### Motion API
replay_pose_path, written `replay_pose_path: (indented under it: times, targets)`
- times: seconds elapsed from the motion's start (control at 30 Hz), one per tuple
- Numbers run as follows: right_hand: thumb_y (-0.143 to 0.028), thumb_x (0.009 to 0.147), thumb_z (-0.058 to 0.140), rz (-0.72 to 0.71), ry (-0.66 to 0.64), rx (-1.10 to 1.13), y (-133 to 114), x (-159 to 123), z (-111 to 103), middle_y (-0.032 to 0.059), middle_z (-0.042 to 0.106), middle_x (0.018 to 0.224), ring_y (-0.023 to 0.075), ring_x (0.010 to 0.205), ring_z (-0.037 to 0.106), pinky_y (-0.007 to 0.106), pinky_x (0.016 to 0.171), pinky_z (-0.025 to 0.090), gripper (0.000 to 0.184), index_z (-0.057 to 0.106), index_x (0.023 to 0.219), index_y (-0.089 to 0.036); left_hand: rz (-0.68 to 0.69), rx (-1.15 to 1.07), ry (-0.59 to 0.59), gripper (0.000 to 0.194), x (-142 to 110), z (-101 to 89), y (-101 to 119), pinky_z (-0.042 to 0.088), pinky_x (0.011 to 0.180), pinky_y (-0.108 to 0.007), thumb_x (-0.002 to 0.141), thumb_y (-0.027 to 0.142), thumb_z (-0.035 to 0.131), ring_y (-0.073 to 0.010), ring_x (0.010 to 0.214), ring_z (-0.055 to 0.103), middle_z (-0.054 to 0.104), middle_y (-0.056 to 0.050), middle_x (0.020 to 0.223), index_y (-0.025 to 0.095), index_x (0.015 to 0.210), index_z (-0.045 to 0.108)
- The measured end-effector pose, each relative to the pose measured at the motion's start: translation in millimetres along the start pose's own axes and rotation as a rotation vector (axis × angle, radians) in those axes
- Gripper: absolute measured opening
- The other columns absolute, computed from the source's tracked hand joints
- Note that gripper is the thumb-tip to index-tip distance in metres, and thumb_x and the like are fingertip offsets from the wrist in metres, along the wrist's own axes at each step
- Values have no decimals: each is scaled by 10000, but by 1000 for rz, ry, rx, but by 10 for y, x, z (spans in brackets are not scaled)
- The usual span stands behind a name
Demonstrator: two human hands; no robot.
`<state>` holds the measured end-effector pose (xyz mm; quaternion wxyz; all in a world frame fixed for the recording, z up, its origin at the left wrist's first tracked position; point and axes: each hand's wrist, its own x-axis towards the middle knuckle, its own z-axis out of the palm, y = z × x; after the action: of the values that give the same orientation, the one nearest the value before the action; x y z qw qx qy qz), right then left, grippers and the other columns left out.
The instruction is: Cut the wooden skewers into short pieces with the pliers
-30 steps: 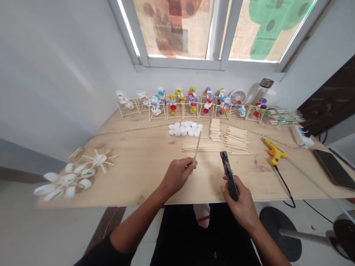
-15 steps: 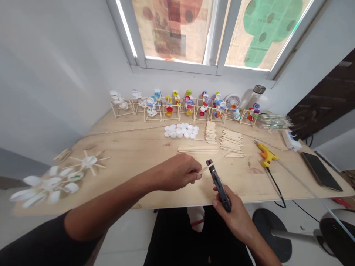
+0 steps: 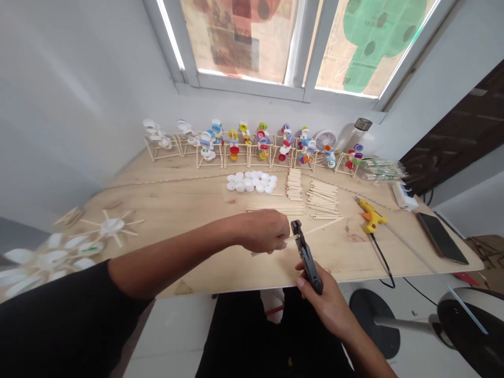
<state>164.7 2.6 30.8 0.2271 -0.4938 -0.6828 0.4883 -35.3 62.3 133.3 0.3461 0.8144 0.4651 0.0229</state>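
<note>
Pale flat wooden craft stick (image 3: 292, 239), pinched in left hand (image 3: 263, 231), end meeting black metal pliers (image 3: 306, 257), gripped in closed right hand (image 3: 323, 305)

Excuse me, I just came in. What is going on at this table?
A person holds a thin wooden stick in the left hand, its end at the head of black pliers gripped in the right hand. On the plywood tabletop lie white bottle caps, stacks of wooden sticks and a yellow hot glue gun. Bottle-cap models on stick frames stand along the back.
</note>
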Motion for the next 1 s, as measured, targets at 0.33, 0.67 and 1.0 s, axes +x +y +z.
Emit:
replay_pose_path:
  times: [0.33, 0.67, 1.0]
  targets:
    - [-403, 819, 492, 45, 8, -5, 78, 39, 20, -42, 476, 612, 130, 558, 479, 231, 547, 393, 248, 528, 923, -181, 12, 29, -200, 179, 118, -90, -34, 378, 481, -184, 666, 116, 481, -98, 525, 545, 669, -18, 608, 140, 496, 531]
    - [-402, 832, 472, 43, 39, -58, 129, 51, 31, -53, 439, 574, 122, 514, 450, 219, 495, 358, 212, 503, 800, -194, -84, -17, -320, 122, 228, -118, -90, 417, 458, -218, 661, 159, 478, -129, 514, 570, 672, -37, 651, 138, 635, 596]
    - [-439, 831, 451, -34, 134, -165, 170, 89, 54, -51, 421, 558, 125, 512, 433, 223, 499, 335, 276, 442, 687, -203, -27, 31, -267, 126, 288, -105, -108, 422, 509, -226, 661, 165, 505, -124, 538, 569, 668, -40, 618, 136, 569, 585]
